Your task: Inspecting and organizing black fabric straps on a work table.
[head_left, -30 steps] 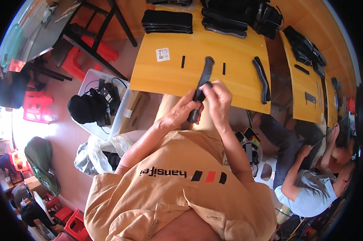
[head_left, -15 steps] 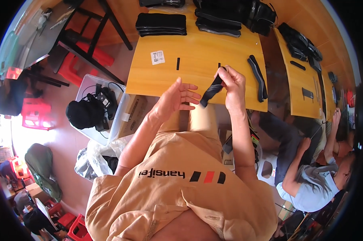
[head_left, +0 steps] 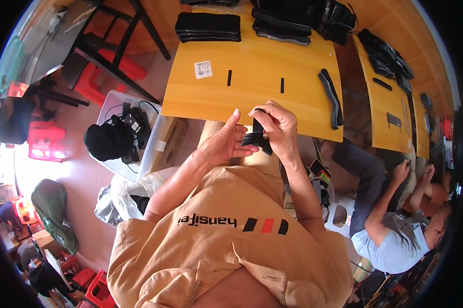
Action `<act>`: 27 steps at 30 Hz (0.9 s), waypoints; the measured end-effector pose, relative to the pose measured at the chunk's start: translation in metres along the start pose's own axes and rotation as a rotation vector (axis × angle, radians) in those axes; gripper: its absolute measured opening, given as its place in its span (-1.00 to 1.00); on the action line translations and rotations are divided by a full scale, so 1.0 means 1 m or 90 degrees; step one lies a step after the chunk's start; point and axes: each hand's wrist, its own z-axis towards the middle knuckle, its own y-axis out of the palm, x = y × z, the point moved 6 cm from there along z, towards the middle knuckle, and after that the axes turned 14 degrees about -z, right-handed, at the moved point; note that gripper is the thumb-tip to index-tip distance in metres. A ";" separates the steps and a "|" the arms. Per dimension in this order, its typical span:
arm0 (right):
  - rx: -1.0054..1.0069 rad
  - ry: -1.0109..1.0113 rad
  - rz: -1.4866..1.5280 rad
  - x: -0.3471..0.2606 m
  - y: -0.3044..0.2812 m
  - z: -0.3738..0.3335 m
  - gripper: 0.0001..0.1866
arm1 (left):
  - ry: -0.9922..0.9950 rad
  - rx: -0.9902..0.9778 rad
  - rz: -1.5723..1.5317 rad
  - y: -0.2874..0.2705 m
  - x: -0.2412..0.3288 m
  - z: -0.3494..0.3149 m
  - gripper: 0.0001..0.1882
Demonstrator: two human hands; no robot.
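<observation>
Strap (head_left: 253, 138) looks light and floppy, probably hard to break, so I'd pinch it near an end. It's between the hands, by the worktop's (head_left: 190, 97) near edge: right hand (head_left: 279, 127) pinching it, left hand (head_left: 218, 143) spread loosely, can't tell if touching

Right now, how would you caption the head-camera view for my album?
Right hand pinching a black strip, left hand open close beside it, before a yellow table with stacked black pieces.
</observation>
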 end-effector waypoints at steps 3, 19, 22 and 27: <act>0.016 0.006 0.025 -0.001 0.006 -0.003 -0.90 | 0.037 -0.044 -0.116 0.008 -0.005 -0.010 -0.42; 0.035 0.089 0.241 0.006 0.027 -0.012 -0.85 | 0.157 -0.105 -0.078 0.010 -0.003 -0.021 -0.52; 0.050 0.103 0.210 0.018 0.024 -0.012 -0.83 | 0.162 -0.122 0.045 0.013 0.002 -0.016 -0.53; 0.054 0.135 0.209 0.023 0.024 -0.012 -0.82 | 0.186 -0.109 0.174 0.022 0.008 -0.012 -0.71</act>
